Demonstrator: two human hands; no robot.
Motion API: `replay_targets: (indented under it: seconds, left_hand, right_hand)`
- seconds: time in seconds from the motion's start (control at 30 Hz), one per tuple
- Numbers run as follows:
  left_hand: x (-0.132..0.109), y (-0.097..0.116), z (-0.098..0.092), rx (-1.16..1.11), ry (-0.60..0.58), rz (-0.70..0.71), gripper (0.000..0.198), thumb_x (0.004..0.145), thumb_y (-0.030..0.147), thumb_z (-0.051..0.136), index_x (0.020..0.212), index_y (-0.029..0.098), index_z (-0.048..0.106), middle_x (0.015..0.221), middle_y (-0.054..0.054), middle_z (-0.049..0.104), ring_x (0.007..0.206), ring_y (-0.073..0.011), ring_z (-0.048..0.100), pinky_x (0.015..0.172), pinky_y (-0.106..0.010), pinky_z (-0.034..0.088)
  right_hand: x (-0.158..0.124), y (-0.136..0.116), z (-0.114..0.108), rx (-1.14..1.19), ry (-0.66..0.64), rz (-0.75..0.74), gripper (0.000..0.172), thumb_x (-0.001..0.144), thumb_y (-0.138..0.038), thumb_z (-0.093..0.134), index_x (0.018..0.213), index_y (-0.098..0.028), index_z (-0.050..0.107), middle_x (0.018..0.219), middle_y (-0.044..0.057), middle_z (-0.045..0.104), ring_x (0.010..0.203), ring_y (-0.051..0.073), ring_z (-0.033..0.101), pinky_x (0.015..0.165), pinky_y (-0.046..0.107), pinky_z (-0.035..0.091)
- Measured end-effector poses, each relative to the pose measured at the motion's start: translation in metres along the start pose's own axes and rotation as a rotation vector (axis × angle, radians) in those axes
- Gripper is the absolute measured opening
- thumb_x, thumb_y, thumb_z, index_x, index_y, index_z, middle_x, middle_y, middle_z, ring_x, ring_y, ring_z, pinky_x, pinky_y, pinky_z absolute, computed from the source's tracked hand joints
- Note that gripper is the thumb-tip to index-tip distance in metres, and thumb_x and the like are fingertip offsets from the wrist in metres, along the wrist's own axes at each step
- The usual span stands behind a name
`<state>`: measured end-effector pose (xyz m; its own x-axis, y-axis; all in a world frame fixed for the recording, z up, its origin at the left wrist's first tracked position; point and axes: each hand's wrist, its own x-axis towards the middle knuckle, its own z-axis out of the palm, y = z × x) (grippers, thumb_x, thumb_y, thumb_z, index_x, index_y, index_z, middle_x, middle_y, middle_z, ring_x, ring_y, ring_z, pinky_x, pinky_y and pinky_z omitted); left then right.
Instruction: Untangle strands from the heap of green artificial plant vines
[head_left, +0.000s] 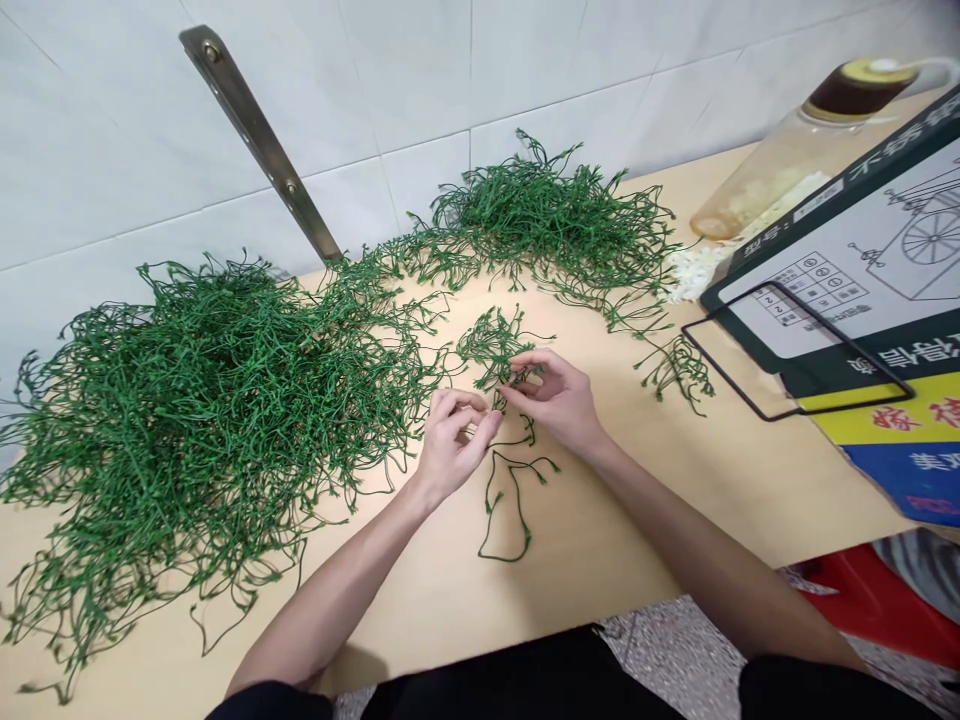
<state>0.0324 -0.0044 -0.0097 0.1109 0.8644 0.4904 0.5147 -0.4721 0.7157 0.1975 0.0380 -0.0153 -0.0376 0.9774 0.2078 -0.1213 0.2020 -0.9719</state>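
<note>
Head view: the left hand and right hand curled, thumbs near fingertips, at a small tangle of thin green plastic-looking stems on the pale tabletop; I couldn't tell whether either gripped any. I judged it strand-by-strand handling, needing a light pinch. The clear, brown-capped bottle had indistinct contents.

two hands, two large heaps of green stems, one bottle, one metal bracket and one worktop.
</note>
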Motion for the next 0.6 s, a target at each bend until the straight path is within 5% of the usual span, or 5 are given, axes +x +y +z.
replay_targets:
  seconds: [0.3, 0.6]
  left_hand:
    - [0.0026, 0.0018, -0.0031, -0.120, 0.030, 0.089, 0.021, 0.088, 0.027, 0.065, 0.069, 0.023, 0.074, 0.091, -0.005, 0.076, 0.091, -0.0205, 0.055, 0.082, -0.040, 0.048]
    - [0.0030, 0.0040, -0.0064, -0.162, 0.024, -0.106, 0.024, 0.095, 0.032, 0.053, 0.104, 0.021, 0.073, 0.099, -0.009, 0.073, 0.094, -0.0204, 0.062, 0.087, -0.039, 0.051]
  right_hand:
    - [-0.0011, 0.0003, 0.0015, -0.015, -0.049, -0.002, 0.028, 0.071, -0.032, 0.081, 0.093, -0.024, 0.065, 0.097, 0.004, 0.060, 0.094, 0.018, 0.062, 0.074, 0.028, 0.061]
    - [0.0014, 0.0015, -0.0011, -0.002, -0.028, -0.005, 0.029, 0.070, -0.032, 0.082, 0.092, -0.024, 0.065, 0.097, 0.004, 0.060, 0.091, 0.017, 0.063, 0.076, 0.030, 0.061]
